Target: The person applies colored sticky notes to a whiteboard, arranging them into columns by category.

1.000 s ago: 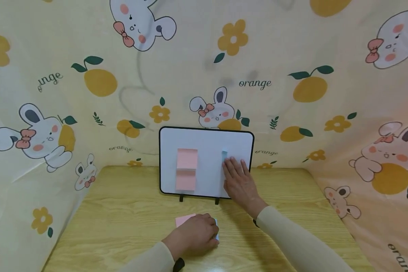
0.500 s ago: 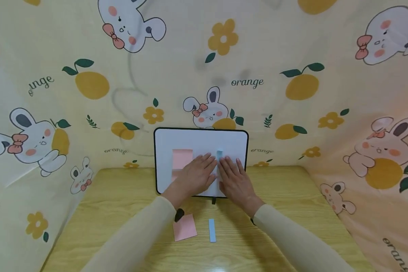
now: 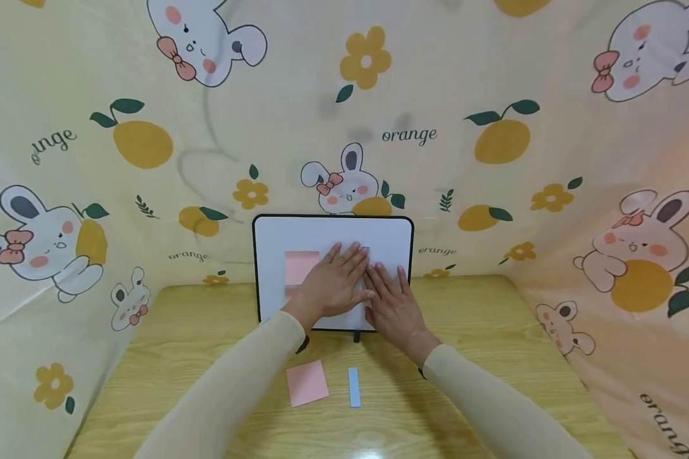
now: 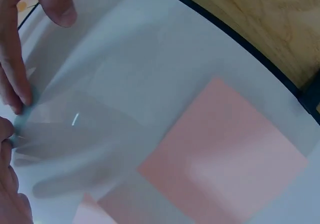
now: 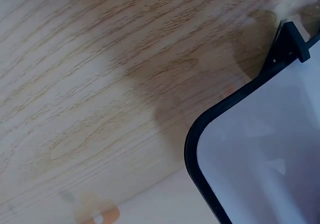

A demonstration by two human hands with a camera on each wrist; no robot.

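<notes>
A white board (image 3: 379, 231) with a black frame stands upright at the back of the table. My left hand (image 3: 334, 284) lies flat on its front, fingers straight and pointing up. Right beside it, my right hand (image 3: 399, 311) presses the board too, its fingers also straight. Their fingertips meet over a narrow blue paper strip (image 4: 21, 118), which they mostly cover. To the left, a pink sticky note (image 3: 300, 266) is stuck on the board. A second pink sticky note (image 4: 225, 154) below it is largely hidden by my left hand in the head view.
On the table (image 3: 453, 408) in front of the board lie a pink sticky note pad (image 3: 307, 384) and a blue paper strip (image 3: 353, 387). Small black feet (image 3: 356, 336) hold the board up. A patterned cloth (image 3: 287, 83) hangs behind and at both sides.
My left hand has left the papers on the table and come up onto the board, then slid toward the blue strip's top. The right hand stays there. The head view has shifted slightly.
</notes>
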